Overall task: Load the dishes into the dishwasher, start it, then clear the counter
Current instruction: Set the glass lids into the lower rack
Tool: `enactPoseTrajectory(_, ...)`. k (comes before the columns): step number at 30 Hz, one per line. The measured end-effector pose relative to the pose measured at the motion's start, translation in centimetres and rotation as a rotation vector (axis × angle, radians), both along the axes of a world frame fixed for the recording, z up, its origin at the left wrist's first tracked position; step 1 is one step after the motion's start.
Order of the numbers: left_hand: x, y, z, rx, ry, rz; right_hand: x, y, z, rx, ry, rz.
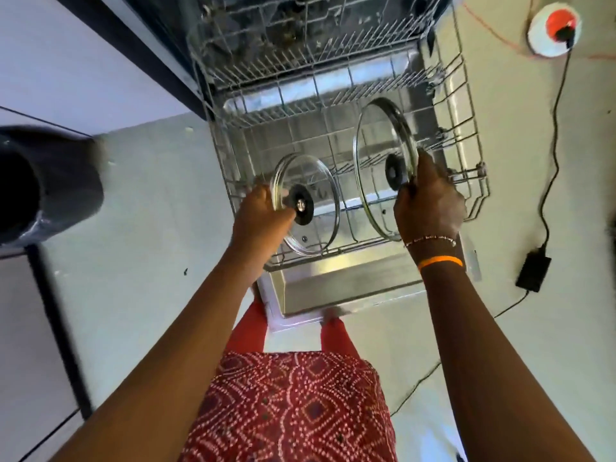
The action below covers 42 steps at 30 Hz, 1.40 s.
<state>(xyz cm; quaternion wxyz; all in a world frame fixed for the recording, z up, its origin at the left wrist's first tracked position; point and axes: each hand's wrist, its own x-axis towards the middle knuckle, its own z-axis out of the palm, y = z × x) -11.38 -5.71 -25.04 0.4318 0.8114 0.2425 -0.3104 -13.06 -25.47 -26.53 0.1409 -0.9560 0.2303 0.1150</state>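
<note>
The dishwasher door (333,288) lies open with the lower wire rack (466,155) pulled out over it. My left hand (263,215) grips a small glass lid (316,195) by its rim and black knob, on edge at the rack's near left. My right hand (430,205) holds a larger glass lid (376,145) by its rim, upright in the rack's right half. Both lids stand among the tines. The upper rack (300,38) sits partly out behind, holding dark items that are too blurred to name.
A dark bin with a black liner (43,185) stands on the floor at left. A black power adapter (533,271) and its cable trail along the floor at right, near a round white and orange object (555,28). White cabinet fronts (50,71) run along the left.
</note>
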Motion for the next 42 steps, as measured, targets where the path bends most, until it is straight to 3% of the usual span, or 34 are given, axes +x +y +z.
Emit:
enactPoseTrajectory(10,-0.5,-0.1,-1.3,0.064,0.057,0.134,1.2,0.5,-2.3,0.020,-0.053,0.057)
enactPoseTrajectory(17,-0.6,-0.6,-0.9,0.014,0.072,0.177,2.4,-0.7,-1.7,0.041,0.062,0.121)
enactPoseTrajectory(27,-0.4,0.1,-0.8,0.003,0.112,0.167,1.5,0.8,-0.8,0.059,0.026,0.029)
enactPoseTrajectory(36,-0.2,0.3,-0.9,-0.013,0.137,0.163,0.3,1.6,-1.1,0.063,-0.042,0.119)
enactPoseTrajectory(42,-0.5,0.0,-1.2,-0.015,0.149,0.159,0.3,3.3,-1.1,0.002,0.022,0.079)
